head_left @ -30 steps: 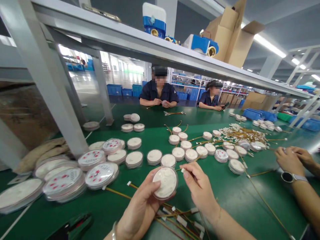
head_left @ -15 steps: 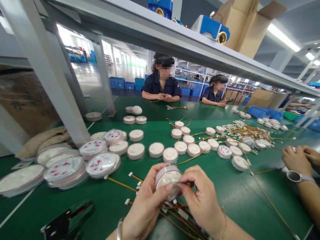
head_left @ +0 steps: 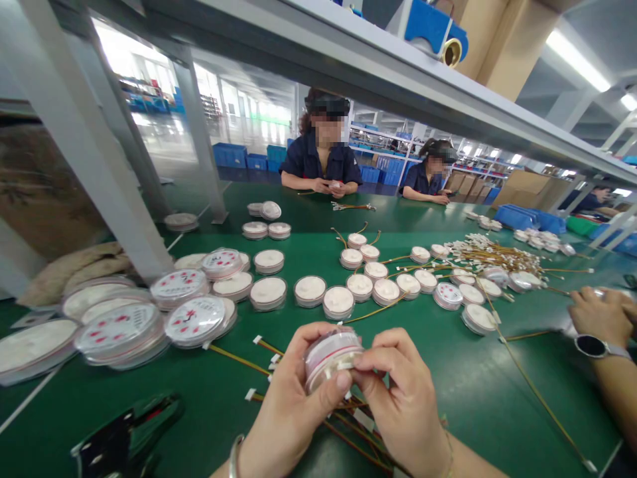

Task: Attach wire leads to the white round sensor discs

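My left hand [head_left: 293,398] is wrapped around a round, clear-cased disc [head_left: 326,352] with a white back and a pink line round its side. The disc is tilted, its white face turned toward my right hand [head_left: 398,385]. There the right thumb and index finger are pinched together at the face, by a small white bit; what they grip is too small to make out. Below both hands lie yellow-brown cables [head_left: 348,438] with white connectors, partly hidden by them. A black hand tool with a red part [head_left: 122,435] rests on the green table [head_left: 213,411] at lower left.
Stacked discs with red-marked labels [head_left: 194,318] sit at left, and several white-backed discs [head_left: 338,302] extend rightward. Beyond is a cable heap [head_left: 492,255]. A co-worker's hands [head_left: 600,318] are at right; two people sit opposite. A metal shelf [head_left: 348,60] crosses overhead.
The disc has tipped in my left hand, showing more of its side and pink line. My right fingertips stay at its face. The view has shifted slightly.
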`<action>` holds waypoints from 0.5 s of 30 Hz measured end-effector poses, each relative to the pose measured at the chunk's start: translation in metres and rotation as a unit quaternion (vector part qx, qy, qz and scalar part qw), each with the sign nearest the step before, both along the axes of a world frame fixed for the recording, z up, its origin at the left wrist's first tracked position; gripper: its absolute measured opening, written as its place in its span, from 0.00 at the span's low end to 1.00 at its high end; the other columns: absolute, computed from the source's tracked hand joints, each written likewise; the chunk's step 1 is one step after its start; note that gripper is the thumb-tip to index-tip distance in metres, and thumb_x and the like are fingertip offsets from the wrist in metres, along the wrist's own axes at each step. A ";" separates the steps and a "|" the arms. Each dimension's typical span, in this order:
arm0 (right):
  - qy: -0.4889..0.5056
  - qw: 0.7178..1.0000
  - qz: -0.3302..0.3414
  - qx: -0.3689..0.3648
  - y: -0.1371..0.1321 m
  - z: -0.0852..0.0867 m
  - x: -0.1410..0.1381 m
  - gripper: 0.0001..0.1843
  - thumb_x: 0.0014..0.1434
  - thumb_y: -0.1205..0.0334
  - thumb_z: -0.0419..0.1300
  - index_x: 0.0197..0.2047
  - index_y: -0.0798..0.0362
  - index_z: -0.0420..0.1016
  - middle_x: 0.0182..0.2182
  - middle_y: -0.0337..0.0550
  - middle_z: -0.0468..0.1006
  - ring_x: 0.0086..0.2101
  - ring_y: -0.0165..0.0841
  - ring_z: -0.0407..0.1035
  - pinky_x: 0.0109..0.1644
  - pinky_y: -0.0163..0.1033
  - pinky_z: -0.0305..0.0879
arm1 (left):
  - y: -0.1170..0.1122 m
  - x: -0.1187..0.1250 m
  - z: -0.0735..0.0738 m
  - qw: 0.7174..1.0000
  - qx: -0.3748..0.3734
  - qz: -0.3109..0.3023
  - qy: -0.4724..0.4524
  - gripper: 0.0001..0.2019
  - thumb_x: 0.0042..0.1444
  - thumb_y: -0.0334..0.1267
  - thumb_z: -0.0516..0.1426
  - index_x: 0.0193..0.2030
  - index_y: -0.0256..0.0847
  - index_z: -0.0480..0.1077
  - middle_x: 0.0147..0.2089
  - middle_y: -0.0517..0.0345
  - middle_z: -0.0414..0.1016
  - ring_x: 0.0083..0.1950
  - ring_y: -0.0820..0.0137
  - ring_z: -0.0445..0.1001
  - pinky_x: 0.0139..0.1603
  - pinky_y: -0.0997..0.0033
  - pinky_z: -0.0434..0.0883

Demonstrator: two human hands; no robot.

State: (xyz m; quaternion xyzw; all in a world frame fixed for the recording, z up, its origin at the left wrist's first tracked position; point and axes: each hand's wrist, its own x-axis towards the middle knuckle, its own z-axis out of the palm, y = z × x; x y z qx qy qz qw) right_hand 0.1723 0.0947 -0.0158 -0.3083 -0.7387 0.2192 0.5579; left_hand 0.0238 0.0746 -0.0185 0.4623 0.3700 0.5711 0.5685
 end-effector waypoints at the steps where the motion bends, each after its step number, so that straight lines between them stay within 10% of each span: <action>1: 0.000 1.000 0.000 -0.002 -0.001 0.000 0.000 0.06 0.59 0.68 0.58 0.38 0.47 0.71 0.33 0.38 0.66 0.34 0.27 0.65 0.35 0.32 0.64 | 0.000 0.000 0.000 1.000 0.002 0.002 0.003 0.21 0.53 0.40 0.62 0.50 0.46 0.58 0.48 0.53 0.72 0.47 0.65 0.71 0.48 0.71 0.68; 15: 0.069 0.997 -0.014 -0.028 -0.007 -0.012 -0.006 0.11 0.58 0.68 0.58 0.42 0.46 0.62 0.36 0.39 0.64 0.35 0.30 0.64 0.36 0.34 0.64 | -0.005 0.001 0.007 0.988 0.056 0.101 0.102 0.22 0.49 0.41 0.64 0.49 0.45 0.62 0.52 0.50 0.72 0.47 0.58 0.74 0.46 0.67 0.73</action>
